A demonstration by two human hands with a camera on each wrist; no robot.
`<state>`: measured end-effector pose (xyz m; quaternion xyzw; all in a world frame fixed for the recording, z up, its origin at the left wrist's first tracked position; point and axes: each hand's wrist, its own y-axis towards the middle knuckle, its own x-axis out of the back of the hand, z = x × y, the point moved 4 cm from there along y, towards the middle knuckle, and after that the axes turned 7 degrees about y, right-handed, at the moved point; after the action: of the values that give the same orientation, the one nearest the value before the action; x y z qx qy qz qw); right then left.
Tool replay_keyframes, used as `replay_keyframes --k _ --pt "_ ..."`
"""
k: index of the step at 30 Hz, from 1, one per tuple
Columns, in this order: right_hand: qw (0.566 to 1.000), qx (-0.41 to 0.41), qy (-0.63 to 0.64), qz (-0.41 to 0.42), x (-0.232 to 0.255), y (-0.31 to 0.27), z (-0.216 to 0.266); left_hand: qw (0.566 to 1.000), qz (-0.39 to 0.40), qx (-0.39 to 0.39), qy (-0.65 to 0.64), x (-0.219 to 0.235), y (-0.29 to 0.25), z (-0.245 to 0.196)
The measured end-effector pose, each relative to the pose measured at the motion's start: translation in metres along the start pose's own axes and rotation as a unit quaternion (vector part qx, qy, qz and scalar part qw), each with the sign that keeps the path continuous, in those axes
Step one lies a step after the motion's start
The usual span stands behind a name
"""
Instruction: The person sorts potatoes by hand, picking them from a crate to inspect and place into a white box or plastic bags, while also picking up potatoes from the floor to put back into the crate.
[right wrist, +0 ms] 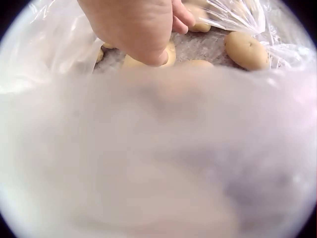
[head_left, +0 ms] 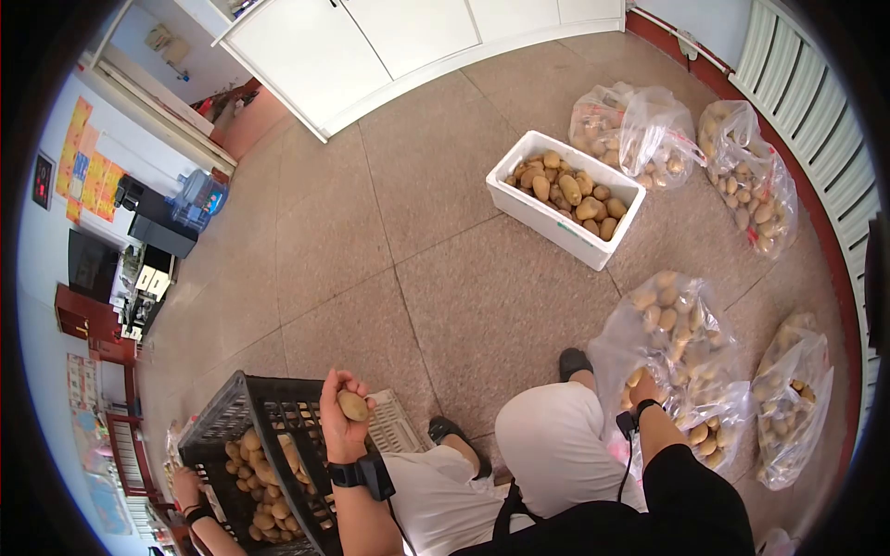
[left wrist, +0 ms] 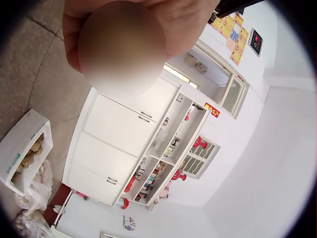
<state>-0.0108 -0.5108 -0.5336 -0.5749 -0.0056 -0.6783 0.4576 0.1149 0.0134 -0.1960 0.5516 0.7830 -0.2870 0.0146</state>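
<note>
My left hand [head_left: 343, 417] is raised beside a black plastic crate [head_left: 243, 382] and holds a potato [head_left: 352, 406], fingers curled round it. In the left wrist view a blurred round shape [left wrist: 121, 49] covers part of that hand. Down to the right, my right hand [head_left: 646, 389] reaches into a clear plastic bag [head_left: 612, 347] of potatoes. The right wrist view shows its thumb against a potato [right wrist: 170, 53], with the fingers on the far side. Another potato [right wrist: 246, 50] lies nearby in the bag. Blurred plastic hides the lower part of that view.
Potatoes [head_left: 269, 473] lie in the crate, where another person's hand [head_left: 188, 486] reaches its far side. A white foam box [head_left: 556, 232] of potatoes stands ahead. More bags of potatoes [head_left: 753, 185] sit near the radiator [head_left: 816, 120]. A pale slatted basket [head_left: 394, 422] stands beside the crate.
</note>
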Motion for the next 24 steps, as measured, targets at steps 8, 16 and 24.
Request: replay_keyframes --k 8,16,24 --pt "0.997 -0.062 -0.005 0.043 -0.015 0.022 0.006 1.0 -0.004 -0.008 0.014 -0.007 0.001 -0.001" --pt "0.988 -0.107 -0.06 0.09 0.0 0.008 0.026 1.0 0.004 0.0 0.006 -0.009 0.004 0.0" --pt "0.977 0.027 -0.206 0.056 -0.063 0.038 -0.022 1.0 -0.01 -0.005 0.011 -0.003 0.004 0.001"
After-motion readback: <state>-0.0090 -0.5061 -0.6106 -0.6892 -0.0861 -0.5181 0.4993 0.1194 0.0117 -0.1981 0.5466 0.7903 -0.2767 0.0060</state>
